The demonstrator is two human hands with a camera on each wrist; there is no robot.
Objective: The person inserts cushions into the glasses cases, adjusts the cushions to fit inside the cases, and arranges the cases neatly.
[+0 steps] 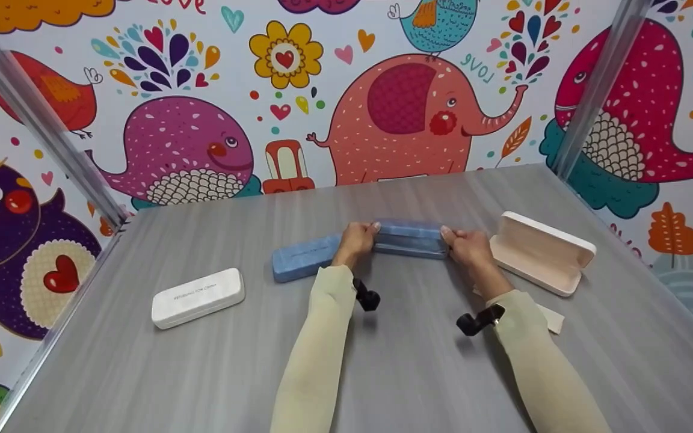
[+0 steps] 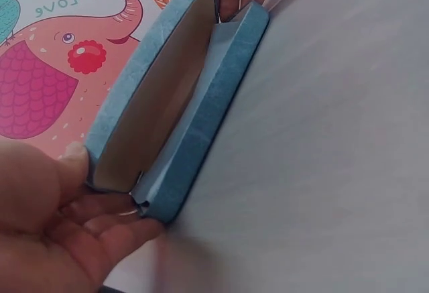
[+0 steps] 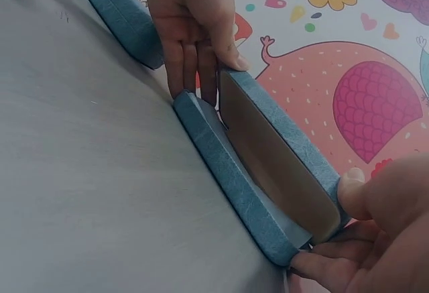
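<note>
A blue glasses case (image 1: 411,230) is partly opened between my two hands, its hinged side away from me. My left hand (image 1: 355,242) grips its left end, thumb on the lid and fingers at the lower half. At the other end, my right hand (image 1: 471,249) holds it the same way. Both wrist views show the case's brownish lid lining (image 2: 157,105) and a pale blue-grey surface (image 3: 251,165) in the base. Just left of my left hand lies a second blue case (image 1: 304,258), closed and partly hidden by that hand.
On the grey table (image 1: 406,361), a closed white case (image 1: 199,297) with printed lettering lies at the left. An open white case (image 1: 542,252) with a beige lining stands right of my right hand. A pale cloth (image 1: 554,319) shows from under the right forearm. Patterned walls enclose the table.
</note>
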